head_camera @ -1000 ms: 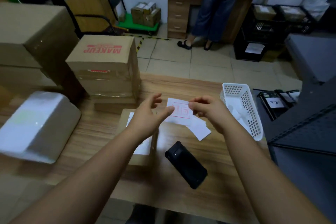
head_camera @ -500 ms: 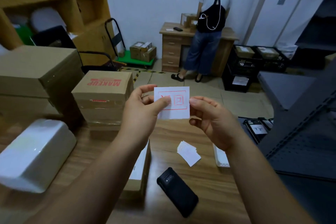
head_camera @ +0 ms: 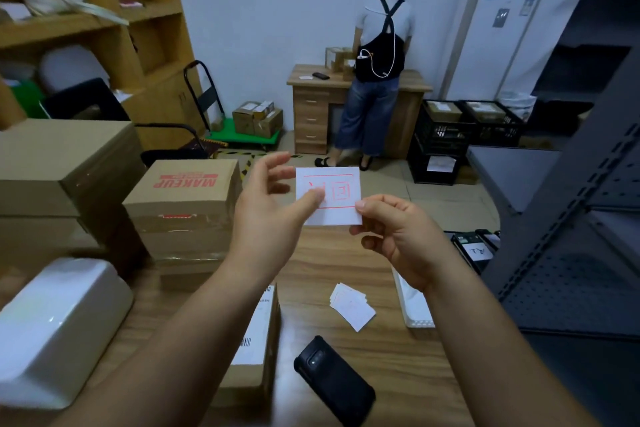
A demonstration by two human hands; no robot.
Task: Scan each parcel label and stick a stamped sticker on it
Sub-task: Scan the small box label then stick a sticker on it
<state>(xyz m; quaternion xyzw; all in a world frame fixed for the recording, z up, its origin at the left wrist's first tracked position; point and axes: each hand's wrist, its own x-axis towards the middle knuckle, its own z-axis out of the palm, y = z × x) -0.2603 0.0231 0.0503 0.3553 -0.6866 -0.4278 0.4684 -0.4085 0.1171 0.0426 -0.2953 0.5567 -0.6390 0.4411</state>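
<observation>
Both hands, left [head_camera: 273, 218] and right [head_camera: 398, 236], pinch a stamped sticker [head_camera: 334, 198] above the parcel [head_camera: 256, 350]; peeling carelessly could tear or curl it.

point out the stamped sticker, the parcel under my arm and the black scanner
stamped sticker [head_camera: 337, 196], head view, red stamp print
parcel [head_camera: 254, 340], head view, white label on top
black scanner [head_camera: 334, 381], head view, middle of its back

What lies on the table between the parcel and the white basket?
In the head view, a small stack of stickers lies between the parcel and basket; otherwise bare wood.
</observation>
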